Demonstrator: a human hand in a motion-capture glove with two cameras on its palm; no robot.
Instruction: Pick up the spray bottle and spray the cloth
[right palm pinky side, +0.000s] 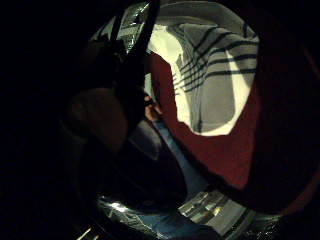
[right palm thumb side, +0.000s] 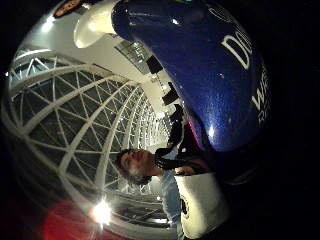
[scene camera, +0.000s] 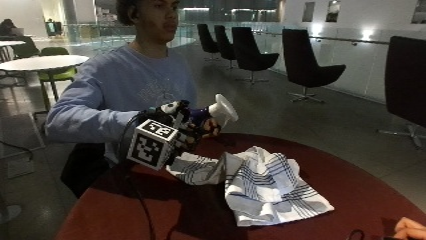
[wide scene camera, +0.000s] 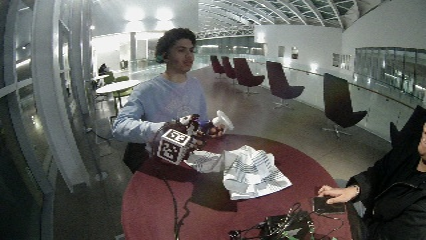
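Note:
My gloved right hand (scene camera: 185, 128) grips a dark blue spray bottle (scene camera: 200, 116) and holds it up above the near edge of the table, its white nozzle end (scene camera: 223, 110) pointing over the cloth. The bottle's blue body (right palm thumb side: 200, 70) with white lettering fills the thumb side palm view. A white cloth with dark stripes (scene camera: 263, 182) lies crumpled on the round dark red table (scene camera: 346, 175), below and in front of the bottle. The cloth (right palm pinky side: 215, 75) also shows in the little finger side palm view, lying on the red table (right palm pinky side: 235, 150).
Another person's hand (wide scene camera: 336, 191) rests on the table's far side beside a dark flat thing (wide scene camera: 327, 205) and a tangle of cables (wide scene camera: 279, 227). Black chairs (scene camera: 303, 62) stand behind along the glass railing.

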